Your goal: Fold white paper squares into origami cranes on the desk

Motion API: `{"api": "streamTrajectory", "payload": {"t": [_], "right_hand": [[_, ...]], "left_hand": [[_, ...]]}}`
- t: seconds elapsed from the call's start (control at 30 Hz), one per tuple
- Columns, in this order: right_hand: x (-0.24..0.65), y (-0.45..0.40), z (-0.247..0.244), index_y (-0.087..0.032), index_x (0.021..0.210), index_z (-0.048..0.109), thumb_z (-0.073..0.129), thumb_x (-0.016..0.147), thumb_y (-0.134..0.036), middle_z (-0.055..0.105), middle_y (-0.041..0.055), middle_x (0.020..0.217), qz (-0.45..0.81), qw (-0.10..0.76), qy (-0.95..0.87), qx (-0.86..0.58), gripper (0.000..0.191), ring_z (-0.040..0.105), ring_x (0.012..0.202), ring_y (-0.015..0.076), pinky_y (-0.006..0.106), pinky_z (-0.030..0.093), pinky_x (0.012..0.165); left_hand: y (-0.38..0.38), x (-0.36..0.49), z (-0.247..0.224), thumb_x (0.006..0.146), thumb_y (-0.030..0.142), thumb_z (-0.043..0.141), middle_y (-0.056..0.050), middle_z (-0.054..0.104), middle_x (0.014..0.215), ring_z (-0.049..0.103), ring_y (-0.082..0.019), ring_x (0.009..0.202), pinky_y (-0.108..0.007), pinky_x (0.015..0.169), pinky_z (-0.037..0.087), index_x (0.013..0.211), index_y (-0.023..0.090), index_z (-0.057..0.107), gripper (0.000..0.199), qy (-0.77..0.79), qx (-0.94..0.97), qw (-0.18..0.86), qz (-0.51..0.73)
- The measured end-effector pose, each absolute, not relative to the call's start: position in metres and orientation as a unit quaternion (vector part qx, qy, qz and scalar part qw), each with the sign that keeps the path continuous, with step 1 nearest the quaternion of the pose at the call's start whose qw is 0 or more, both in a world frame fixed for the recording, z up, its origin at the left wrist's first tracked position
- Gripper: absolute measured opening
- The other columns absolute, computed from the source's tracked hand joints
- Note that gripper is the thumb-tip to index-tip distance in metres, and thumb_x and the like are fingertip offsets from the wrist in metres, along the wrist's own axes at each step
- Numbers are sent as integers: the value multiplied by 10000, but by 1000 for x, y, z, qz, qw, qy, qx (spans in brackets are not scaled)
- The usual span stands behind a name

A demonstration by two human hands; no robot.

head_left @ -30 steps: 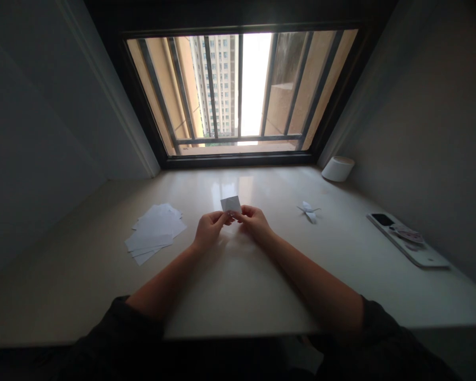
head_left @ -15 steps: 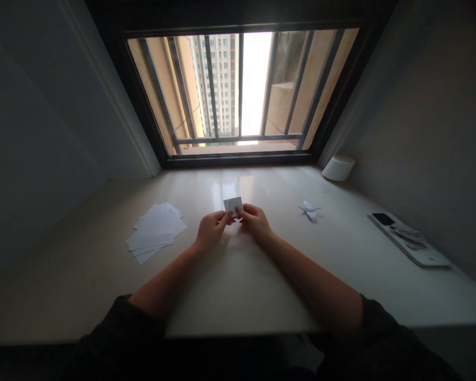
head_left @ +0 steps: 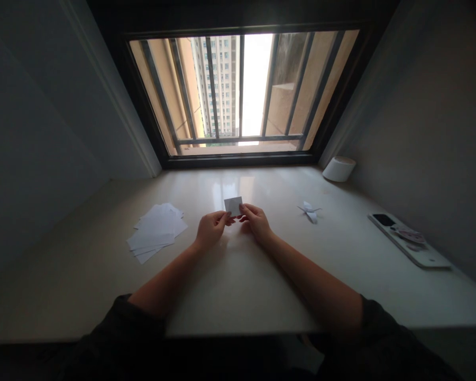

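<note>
A small, roughly square piece of folded paper (head_left: 233, 205) is held up between both hands over the middle of the white sill. My left hand (head_left: 213, 228) pinches its lower left corner between thumb and fingers. At its right edge, my right hand (head_left: 256, 220) grips it the same way, thumb on the near face. To the left lies a loose pile of white paper sheets (head_left: 154, 231). On the right rests a folded paper crane (head_left: 310, 211) with thin pointed ends. The far side of the held paper is hidden.
At the far right lies a phone (head_left: 432, 258) with a ring-like grip on its back. A white cylindrical object (head_left: 339, 169) sits by the right wall near the window. The barred window (head_left: 238, 160) closes off the back of the sill (head_left: 238, 296).
My right thumb has shifted from the paper's middle to its right edge, so more of its face shows. The left hand has hardly moved, and the paper stays in place.
</note>
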State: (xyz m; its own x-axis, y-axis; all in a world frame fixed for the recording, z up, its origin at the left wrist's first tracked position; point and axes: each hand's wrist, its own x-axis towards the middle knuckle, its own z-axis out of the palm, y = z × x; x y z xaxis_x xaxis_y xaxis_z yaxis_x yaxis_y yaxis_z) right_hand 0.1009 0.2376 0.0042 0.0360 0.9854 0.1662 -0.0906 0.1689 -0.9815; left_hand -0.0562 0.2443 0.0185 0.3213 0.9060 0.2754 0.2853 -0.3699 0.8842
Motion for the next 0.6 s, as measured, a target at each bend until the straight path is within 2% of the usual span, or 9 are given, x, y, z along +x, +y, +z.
{"api": "streamTrajectory", "payload": {"t": [0.17,0.27,0.4,0.5,0.6], "right_hand": [[101,235,8,-227,1065,576,592,737,-513,578,28,841,342,631,-490,-495,436,535,698,154,274,459,604],[101,230,14,-242,1120,550,592,769,-463,528,1,774,252,638,-521,-508,417,496,651,134,261,443,601],[99,225,16,-266,1237,509,590,801,-382,514,-30,692,207,616,-596,-472,459,476,601,119,258,439,616],[98,225,15,-279,1240,527,577,819,-352,588,-15,738,212,592,-635,-449,430,524,631,123,270,458,654],[98,226,12,-271,1159,590,588,811,-355,655,4,784,243,584,-635,-444,358,595,698,146,288,480,692]], "left_hand": [[245,-58,18,821,465,517,-67,726,822,675,-212,730,-289,650,493,831,190,719,342,448,704,345,429],[244,-59,19,827,469,509,-55,728,822,680,-209,721,-293,659,497,899,210,719,341,466,705,321,428],[242,-59,19,833,446,519,-40,730,848,687,-203,749,-289,673,505,1019,246,695,325,481,719,291,408],[243,-59,18,828,429,540,-42,725,918,686,-196,747,-285,670,508,1032,262,691,304,488,720,270,413],[245,-59,15,827,410,551,-40,702,1016,679,-174,732,-268,653,505,1064,288,675,294,475,720,258,435]]}}
